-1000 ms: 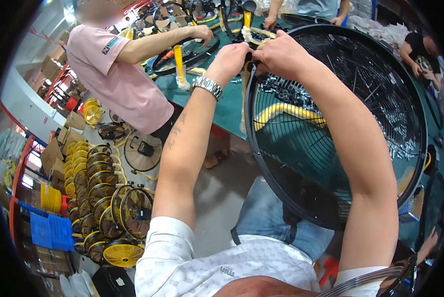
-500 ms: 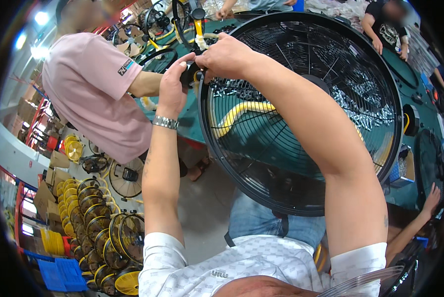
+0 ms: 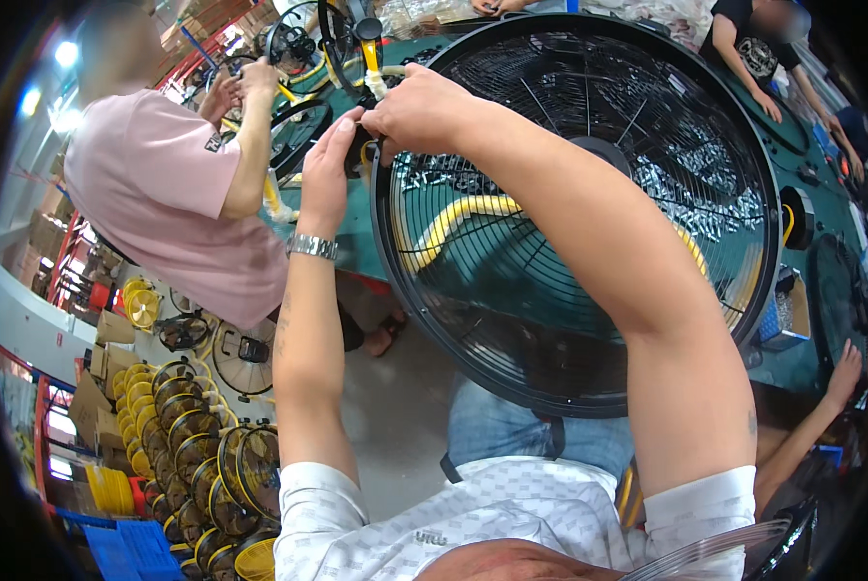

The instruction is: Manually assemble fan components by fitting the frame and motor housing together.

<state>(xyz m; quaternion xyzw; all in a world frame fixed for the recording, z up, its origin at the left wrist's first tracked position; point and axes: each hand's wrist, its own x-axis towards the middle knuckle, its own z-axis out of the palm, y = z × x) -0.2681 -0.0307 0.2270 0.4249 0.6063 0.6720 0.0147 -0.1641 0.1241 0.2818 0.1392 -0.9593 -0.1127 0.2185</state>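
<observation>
In front of me stands a large round black fan [image 3: 589, 97] with a wire grille and a deep rim. At its far left edge both my hands meet. My right hand [image 3: 422, 111] reaches across the grille, its fingers curled closed at the rim beside a yellow post [image 3: 371, 58] with a black knob. My left hand [image 3: 327, 174], with a metal watch on its wrist, is cupped against a dark part [image 3: 362, 160] at the rim's outer side. My fingers mostly hide what they grip. A bent yellow tube [image 3: 482, 206] shows through the grille.
A co-worker in pink [image 3: 148, 184] stands close on my left. Across the green table [image 3: 356, 242] is another person [image 3: 748, 58]; a forearm [image 3: 792, 445] reaches in at right. A parts box [image 3: 792, 310] sits beside the fan. Many yellow-black fans [image 3: 172, 426] crowd the floor.
The co-worker's arm has lifted away from beside my left hand, and that person's hands are now up in front of them. My hands stay at the rim while the view shifts slightly.
</observation>
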